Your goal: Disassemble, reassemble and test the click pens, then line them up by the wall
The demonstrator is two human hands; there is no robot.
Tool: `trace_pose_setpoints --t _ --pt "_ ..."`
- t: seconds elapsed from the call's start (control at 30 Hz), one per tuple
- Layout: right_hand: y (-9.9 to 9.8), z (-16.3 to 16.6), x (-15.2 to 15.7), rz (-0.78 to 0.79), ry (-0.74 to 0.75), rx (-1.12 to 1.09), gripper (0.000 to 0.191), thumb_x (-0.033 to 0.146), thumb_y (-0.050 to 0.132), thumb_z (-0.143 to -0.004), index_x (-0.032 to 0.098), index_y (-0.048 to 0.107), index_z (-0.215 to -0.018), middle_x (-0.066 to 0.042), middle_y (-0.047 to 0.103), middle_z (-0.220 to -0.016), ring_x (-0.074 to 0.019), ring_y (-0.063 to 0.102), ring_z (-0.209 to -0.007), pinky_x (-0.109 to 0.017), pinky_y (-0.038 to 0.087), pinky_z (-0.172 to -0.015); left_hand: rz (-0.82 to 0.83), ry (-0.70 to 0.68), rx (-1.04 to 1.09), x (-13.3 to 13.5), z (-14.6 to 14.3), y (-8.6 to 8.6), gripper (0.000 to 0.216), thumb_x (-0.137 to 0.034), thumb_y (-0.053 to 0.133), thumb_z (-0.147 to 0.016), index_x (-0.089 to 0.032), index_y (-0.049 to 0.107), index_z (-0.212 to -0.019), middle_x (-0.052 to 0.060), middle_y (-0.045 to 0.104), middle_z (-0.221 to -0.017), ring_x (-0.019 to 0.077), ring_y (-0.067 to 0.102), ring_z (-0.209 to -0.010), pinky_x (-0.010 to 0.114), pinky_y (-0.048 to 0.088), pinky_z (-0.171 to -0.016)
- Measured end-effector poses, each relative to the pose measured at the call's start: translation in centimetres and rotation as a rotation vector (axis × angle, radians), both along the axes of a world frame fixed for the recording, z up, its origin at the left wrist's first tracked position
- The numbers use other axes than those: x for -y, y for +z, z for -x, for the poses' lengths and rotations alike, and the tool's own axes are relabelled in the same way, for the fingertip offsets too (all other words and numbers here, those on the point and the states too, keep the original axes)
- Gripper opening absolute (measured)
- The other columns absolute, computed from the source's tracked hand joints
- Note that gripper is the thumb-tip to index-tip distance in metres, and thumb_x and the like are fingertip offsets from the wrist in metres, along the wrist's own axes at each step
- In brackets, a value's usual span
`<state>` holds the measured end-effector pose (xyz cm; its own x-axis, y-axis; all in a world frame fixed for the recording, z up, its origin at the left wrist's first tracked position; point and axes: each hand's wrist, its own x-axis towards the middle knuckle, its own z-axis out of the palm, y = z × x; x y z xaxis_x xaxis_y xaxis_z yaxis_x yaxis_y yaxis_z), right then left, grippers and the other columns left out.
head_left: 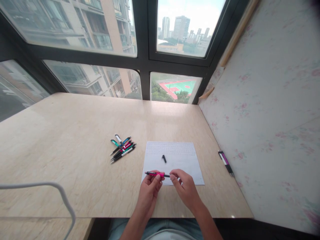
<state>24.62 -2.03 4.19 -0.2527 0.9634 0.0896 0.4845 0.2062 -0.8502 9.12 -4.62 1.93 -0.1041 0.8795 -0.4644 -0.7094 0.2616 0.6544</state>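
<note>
- In the head view, a pink pen is held level above the near part of a sheet of paper, between the two hands.
- Its barrel is clamped by the thumb and fingers of the left hand; its thin dark end is pinched by the thumb and forefinger of the right hand. Whether anything small is hidden in that pinch cannot be told.
- For steady handling, both ends are best kept in one straight line, the barrel gripped firmly and the thin end lightly, so that nothing is bent or dropped.
- A short black piece, tapered and matt-looking, is left lying on the thin, flat, lined-with-writing paper.
- To the left, slim pens are heaped crosswise; to the right, two pens are laid side by side near the flower-patterned wall.
- The tabletop is smooth, faintly glossy and beige-veined.
</note>
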Motion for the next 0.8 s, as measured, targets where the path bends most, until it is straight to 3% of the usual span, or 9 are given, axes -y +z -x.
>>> trace_pose_setpoints --t 0.07,0.2,0.6,0.7,0.8 --pt "-0.06 0.06 0.08 -0.004 -0.011 -0.021 0.014 0.029 0.053 -0.089 0.019 0.06 -0.096 -0.004 0.065 -0.088 -0.0155 0.06 -0.073 -0.023 0.044 -0.059 -0.007 0.006 -0.005 -0.04 0.06 -0.14 0.026 -0.023 0.077 -0.073 -0.015 0.065 -0.094 0.007 0.071 -0.093 0.012 0.065 -0.079 0.019 0.05 -0.069" --pt "-0.38 0.04 0.11 -0.024 0.001 -0.019 0.009 0.022 0.051 -0.088 0.02 0.06 -0.092 -0.003 0.063 -0.084 -0.0152 0.059 -0.072 -0.024 0.046 -0.061 0.0 0.008 0.004 -0.06 0.1 -0.39 0.025 -0.022 0.077 -0.073 -0.015 0.065 -0.094 0.007 0.071 -0.093 0.0118 0.065 -0.078 0.019 0.051 -0.068" --pt "-0.92 -0.03 -0.09 -0.047 -0.02 -0.044 0.015 0.026 0.052 -0.088 0.02 0.06 -0.1 -0.005 0.065 -0.09 -0.0165 0.061 -0.077 -0.025 0.047 -0.061 0.001 0.01 0.005 -0.02 0.18 -0.56 0.024 -0.022 0.076 -0.074 -0.015 0.065 -0.095 0.007 0.071 -0.094 0.0112 0.065 -0.079 0.018 0.051 -0.069" --pt "-0.83 -0.1 -0.09 -0.056 0.005 -0.011 0.016 0.03 0.05 -0.091 0.02 0.061 -0.086 -0.003 0.064 -0.079 -0.0156 0.059 -0.072 -0.025 0.044 -0.06 0.006 0.01 0.01 0.0 0.08 -0.44 0.025 -0.022 0.077 -0.073 -0.015 0.065 -0.094 0.007 0.071 -0.093 0.0113 0.065 -0.078 0.018 0.051 -0.068" --pt "-0.73 -0.07 -0.23 -0.032 0.009 0.037 0.035 0.034 0.042 -0.096 0.019 0.057 -0.068 0.0 0.059 -0.063 -0.0134 0.055 -0.061 -0.025 0.04 -0.058 0.004 0.001 0.01 -0.05 0.09 -0.25 0.026 -0.023 0.078 -0.071 -0.015 0.065 -0.093 0.007 0.072 -0.093 0.0119 0.065 -0.077 0.019 0.051 -0.067"
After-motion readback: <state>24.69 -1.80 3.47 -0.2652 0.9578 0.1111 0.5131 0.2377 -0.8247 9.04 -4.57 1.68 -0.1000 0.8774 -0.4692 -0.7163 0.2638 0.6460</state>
